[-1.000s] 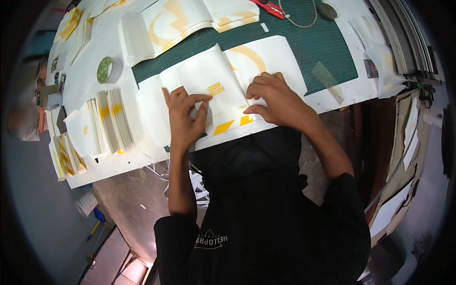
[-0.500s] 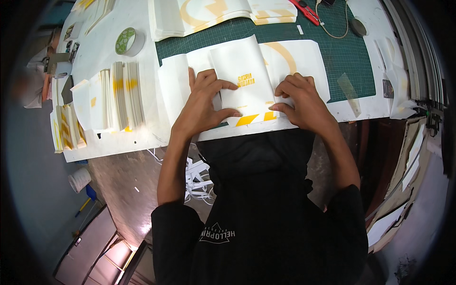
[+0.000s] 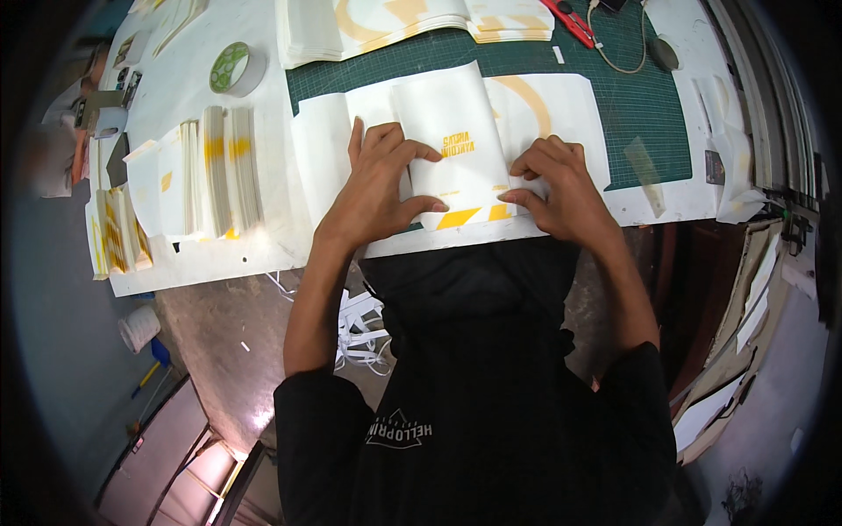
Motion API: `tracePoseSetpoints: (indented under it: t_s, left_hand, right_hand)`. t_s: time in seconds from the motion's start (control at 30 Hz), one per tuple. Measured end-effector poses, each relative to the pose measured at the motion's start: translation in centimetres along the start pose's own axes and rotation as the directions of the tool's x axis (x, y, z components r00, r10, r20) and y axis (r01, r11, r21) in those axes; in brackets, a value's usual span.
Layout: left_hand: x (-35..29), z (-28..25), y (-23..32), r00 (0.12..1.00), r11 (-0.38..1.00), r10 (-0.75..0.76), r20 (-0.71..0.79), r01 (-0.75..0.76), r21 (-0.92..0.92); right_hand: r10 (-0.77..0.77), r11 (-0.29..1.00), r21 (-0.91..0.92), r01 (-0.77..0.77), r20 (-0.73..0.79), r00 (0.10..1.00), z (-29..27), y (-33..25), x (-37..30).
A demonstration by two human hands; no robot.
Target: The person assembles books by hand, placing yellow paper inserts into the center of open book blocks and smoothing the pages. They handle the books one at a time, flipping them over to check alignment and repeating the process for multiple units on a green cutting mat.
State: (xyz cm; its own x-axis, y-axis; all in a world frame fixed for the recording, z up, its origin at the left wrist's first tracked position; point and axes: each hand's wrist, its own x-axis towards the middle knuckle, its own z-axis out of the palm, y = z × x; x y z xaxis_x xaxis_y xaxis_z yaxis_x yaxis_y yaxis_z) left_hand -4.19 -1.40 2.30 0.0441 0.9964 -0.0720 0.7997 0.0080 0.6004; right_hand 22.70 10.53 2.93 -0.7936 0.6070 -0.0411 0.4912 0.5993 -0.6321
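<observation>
A white paper sheet with yellow print (image 3: 452,101) lies near the table's front edge, one panel folded over the rest. My left hand (image 3: 377,180) rests across the panel's left side, its thumb and index finger set apart on the printed face and the other fingers on the paper behind. At the panel's right edge, my right hand (image 3: 553,188) has its fingers curled, with the thumb and index finger on the paper edge. Beneath the sheet is a green cutting mat (image 3: 649,114), partly covered.
Stacks of folded printed sheets (image 3: 217,175) stand on the left, with more printed sheets (image 3: 307,35) at the back. A tape roll (image 3: 237,70) sits between them. A red-handled tool (image 3: 574,24), a cable (image 3: 627,66) and a clear strip (image 3: 645,171) lie toward the right.
The whole view has shifted slightly. Both hands keep almost the same places on the folded sheet.
</observation>
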Motion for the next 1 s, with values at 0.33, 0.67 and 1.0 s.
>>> tracePoseSetpoints:
  t_s: [0.33, 0.67, 1.0]
  left_hand:
    - [0.0, 0.4, -0.2, 1.000, 1.000, 0.008, -0.013, -0.007, 0.012]
    - [-0.1, 0.3, -0.2, 0.999, 1.000, 0.026, -0.035, -0.026, -0.007]
    - [-0.1, 0.2, -0.1, 0.999, 1.000, 0.002, -0.034, -0.002, -0.008]
  right_hand:
    - [0.020, 1.000, -0.021, -0.020, -0.020, 1.000, -0.1, -0.5, 0.2]
    - [0.114, 0.992, -0.060, -0.110, 0.067, 0.991, -0.6, -1.2, 0.5]
    - [0.074, 0.997, -0.029, -0.074, 0.004, 0.997, 0.0, -0.7, 0.1]
